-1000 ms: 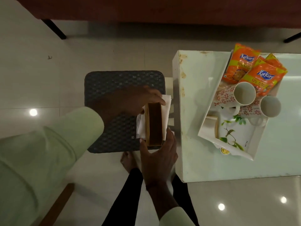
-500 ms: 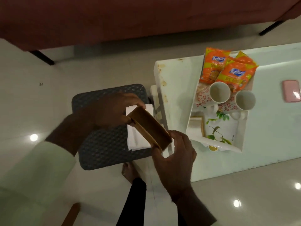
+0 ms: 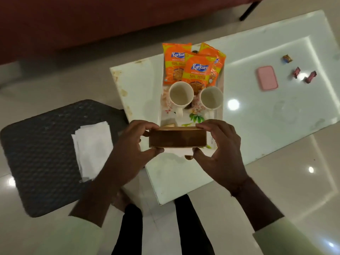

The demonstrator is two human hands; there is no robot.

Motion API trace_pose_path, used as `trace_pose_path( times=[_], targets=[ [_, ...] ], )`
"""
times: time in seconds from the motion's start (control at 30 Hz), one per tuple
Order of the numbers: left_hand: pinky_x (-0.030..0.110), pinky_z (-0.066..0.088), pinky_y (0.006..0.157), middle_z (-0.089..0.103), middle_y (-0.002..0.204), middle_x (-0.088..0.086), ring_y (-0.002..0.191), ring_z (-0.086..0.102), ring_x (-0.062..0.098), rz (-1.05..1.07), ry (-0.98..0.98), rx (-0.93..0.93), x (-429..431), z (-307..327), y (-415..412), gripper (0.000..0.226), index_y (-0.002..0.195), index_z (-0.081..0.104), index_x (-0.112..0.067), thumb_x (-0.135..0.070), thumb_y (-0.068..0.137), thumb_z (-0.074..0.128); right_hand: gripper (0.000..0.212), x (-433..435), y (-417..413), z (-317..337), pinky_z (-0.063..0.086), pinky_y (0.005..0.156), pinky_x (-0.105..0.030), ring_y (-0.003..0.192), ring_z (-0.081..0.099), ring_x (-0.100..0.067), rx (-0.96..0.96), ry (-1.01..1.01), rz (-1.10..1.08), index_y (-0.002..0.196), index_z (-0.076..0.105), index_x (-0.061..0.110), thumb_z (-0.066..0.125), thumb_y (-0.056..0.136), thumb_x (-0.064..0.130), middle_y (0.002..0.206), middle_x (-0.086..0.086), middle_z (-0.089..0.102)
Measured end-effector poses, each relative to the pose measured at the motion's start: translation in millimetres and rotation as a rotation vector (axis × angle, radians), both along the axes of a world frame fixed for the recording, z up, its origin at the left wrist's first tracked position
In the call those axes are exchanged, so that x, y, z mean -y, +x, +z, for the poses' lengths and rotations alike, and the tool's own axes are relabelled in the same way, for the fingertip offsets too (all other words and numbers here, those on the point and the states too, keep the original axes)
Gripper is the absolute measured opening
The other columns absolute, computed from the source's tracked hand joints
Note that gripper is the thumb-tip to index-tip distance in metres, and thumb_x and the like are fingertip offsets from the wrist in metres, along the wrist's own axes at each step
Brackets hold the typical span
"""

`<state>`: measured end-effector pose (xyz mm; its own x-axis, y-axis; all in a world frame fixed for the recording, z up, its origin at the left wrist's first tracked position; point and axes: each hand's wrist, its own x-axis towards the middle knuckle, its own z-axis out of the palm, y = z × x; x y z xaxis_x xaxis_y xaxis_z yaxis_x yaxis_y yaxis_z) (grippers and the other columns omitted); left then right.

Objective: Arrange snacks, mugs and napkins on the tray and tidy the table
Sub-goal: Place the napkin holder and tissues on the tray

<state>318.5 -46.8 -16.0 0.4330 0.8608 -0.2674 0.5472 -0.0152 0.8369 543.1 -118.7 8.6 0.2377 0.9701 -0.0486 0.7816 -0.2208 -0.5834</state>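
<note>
Your left hand (image 3: 128,150) and your right hand (image 3: 220,153) each grip one end of a brown wooden box (image 3: 177,138). Fingers are on top and thumbs are below, clamped tight on it. You hold the box above the near end of the white tray (image 3: 219,111). You cannot see inside the box from here.

To the left, a stack of white napkins (image 3: 93,148) lies on a dark woven stool (image 3: 40,155), well apart from the tray.

The tray sits on the white table (image 3: 276,116). In it stand two mugs, the left mug (image 3: 181,95) and the right mug (image 3: 211,98), side by side. Both look empty. At the far end lie three orange snack packets (image 3: 196,69), overlapping.

Far right on the table are a pink case (image 3: 267,78) and some small wrapped sweets (image 3: 311,76).
</note>
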Motion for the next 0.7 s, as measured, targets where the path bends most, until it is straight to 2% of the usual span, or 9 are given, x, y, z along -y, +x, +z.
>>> trace_pose_path(
  times=[0.07, 0.17, 0.3, 0.47, 0.7],
  targets=[
    [0.025, 0.047, 0.095, 0.053, 0.127, -0.007, 0.113, 0.054, 0.011, 0.017, 0.002, -0.015, 6.7, -10.7, 22.0, 0.055, 0.120, 0.057, -0.025, -0.033, 0.072, 0.082, 0.059, 6.2, 21.0, -10.8, 0.042, 0.098, -0.048, 0.123, 0.049, -0.021, 0.053, -0.021, -0.002, 0.121, 0.064, 0.022, 0.072, 0.064, 0.037, 0.131, 0.002, 0.056],
    [0.019, 0.042, 0.097, 0.047, 0.126, -0.009, 0.116, 0.049, 0.007, 0.016, 0.030, -0.059, 11.8, -28.3, 49.6, 0.057, 0.124, 0.058, -0.026, -0.031, 0.072, 0.082, 0.059, 15.9, 47.2, -30.7, 0.034, 0.102, -0.043, 0.129, 0.045, -0.026, 0.119, -0.053, -0.015, 0.120, 0.065, 0.023, 0.074, 0.065, 0.041, 0.139, -0.003, 0.049],
    [0.032, 0.049, 0.099, 0.049, 0.122, -0.005, 0.116, 0.050, 0.012, -0.006, 0.078, -0.153, 10.9, -52.7, 71.4, 0.057, 0.123, 0.062, -0.024, -0.031, 0.071, 0.084, 0.056, 22.3, 66.2, -58.2, 0.036, 0.106, -0.054, 0.135, 0.040, -0.029, 0.136, -0.107, -0.034, 0.121, 0.066, 0.026, 0.073, 0.068, 0.045, 0.144, -0.005, 0.045],
    [0.047, 0.051, 0.094, 0.051, 0.123, 0.000, 0.116, 0.052, 0.021, -0.042, 0.128, -0.269, 7.0, -78.3, 84.0, 0.058, 0.126, 0.058, -0.026, -0.032, 0.073, 0.081, 0.055, 22.0, 78.6, -90.1, 0.033, 0.106, -0.061, 0.142, 0.031, -0.031, 0.133, -0.176, 0.002, 0.124, 0.063, 0.030, 0.072, 0.071, 0.044, 0.152, -0.004, 0.039],
    [0.046, 0.051, 0.093, 0.054, 0.123, 0.001, 0.113, 0.055, 0.023, -0.037, 0.121, -0.345, 5.1, -98.3, 90.6, 0.055, 0.124, 0.057, -0.026, -0.034, 0.074, 0.080, 0.055, 15.9, 83.9, -115.2, 0.028, 0.109, -0.064, 0.144, 0.026, -0.034, 0.132, -0.226, 0.036, 0.128, 0.056, 0.035, 0.067, 0.075, 0.044, 0.155, -0.004, 0.032]
  ],
)
